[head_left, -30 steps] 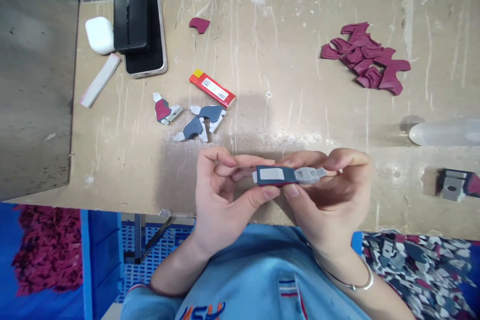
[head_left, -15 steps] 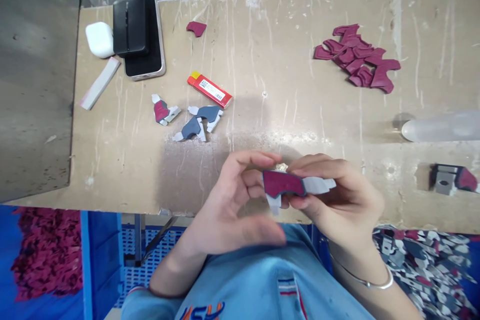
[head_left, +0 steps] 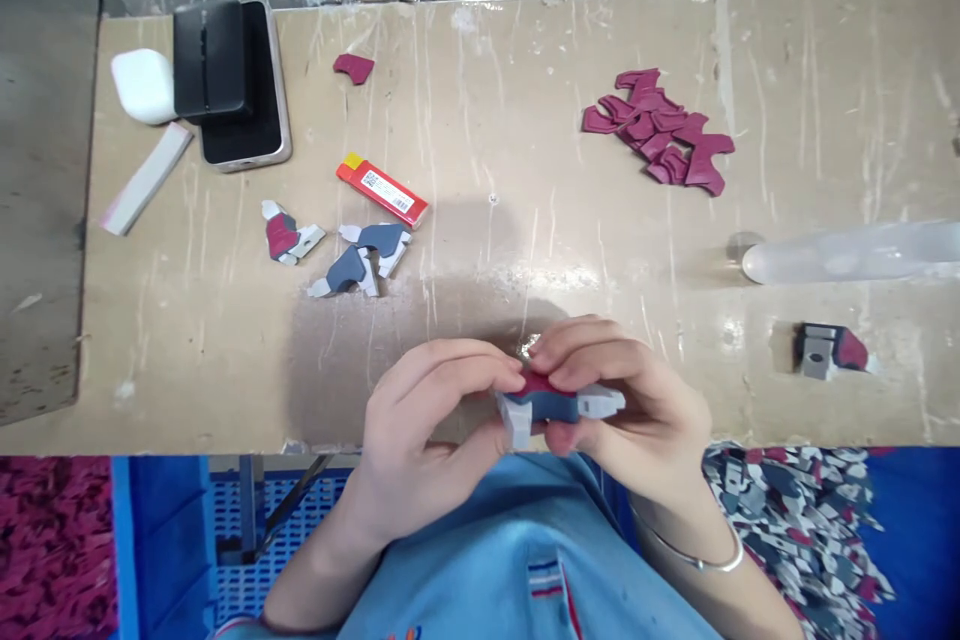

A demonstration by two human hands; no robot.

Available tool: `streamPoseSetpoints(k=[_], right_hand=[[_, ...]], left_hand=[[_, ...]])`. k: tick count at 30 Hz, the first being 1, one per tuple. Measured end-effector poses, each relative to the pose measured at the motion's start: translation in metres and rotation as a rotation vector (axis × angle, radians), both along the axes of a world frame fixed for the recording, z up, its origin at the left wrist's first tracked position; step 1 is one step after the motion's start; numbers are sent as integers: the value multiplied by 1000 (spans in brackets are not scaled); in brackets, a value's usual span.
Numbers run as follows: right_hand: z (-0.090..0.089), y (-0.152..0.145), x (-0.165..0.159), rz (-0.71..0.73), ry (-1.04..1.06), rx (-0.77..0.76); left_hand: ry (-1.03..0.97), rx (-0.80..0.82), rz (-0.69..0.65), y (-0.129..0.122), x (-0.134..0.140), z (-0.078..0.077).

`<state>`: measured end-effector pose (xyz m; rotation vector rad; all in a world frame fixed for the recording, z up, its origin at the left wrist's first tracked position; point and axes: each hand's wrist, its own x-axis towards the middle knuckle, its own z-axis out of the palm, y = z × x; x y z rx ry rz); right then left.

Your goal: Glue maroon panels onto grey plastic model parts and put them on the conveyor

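Between both hands, above the bench's front edge, is a small plastic part [head_left: 553, 407] with a blue-grey body, light grey ends and a maroon top. My left hand [head_left: 439, 430] grips its left end between fingers and thumb. At the other end, my right hand [head_left: 626, 400] pinches it, fingertips on the maroon face and thumb below. Fingertips partly hide the maroon face. Left of the hands lie two blue-grey and light grey parts [head_left: 382, 240] without maroon, and a similar part with a maroon piece [head_left: 282, 234]. Another assembled part [head_left: 829, 350] sits at the right.
A pile of maroon pieces [head_left: 664, 130] and one loose maroon piece [head_left: 354, 69] lie farther back. A red packet [head_left: 382, 190], phone [head_left: 266, 90], black case [head_left: 212, 60], white case [head_left: 142, 85] and clear tube [head_left: 847, 252] rest on the bench. Bins of maroon pieces [head_left: 52, 540] and parts [head_left: 802, 520] stand below.
The held part has tilted, so its blue-grey side now shows toward me. My left fingers and thumb have closed onto its left end. The camera view has shifted slightly right.
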<state>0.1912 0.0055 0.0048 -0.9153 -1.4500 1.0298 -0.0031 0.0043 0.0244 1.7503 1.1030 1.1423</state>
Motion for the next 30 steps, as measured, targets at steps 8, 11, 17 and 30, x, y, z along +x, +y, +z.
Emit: streamPoseSetpoints(k=[8, 11, 17, 30], right_hand=[[-1, -4, 1, -9, -111, 116], [-2, -2, 1, -36, -151, 158], [2, -3, 9, -40, -236, 224], [6, -15, 47, -191, -304, 234]], left_hand=[[-39, -81, -100, 7, 3, -1], [-8, -31, -62, 5, 5, -5], [62, -104, -159, 16, 4, -1], [238, -309, -486, 37, 9, 8]])
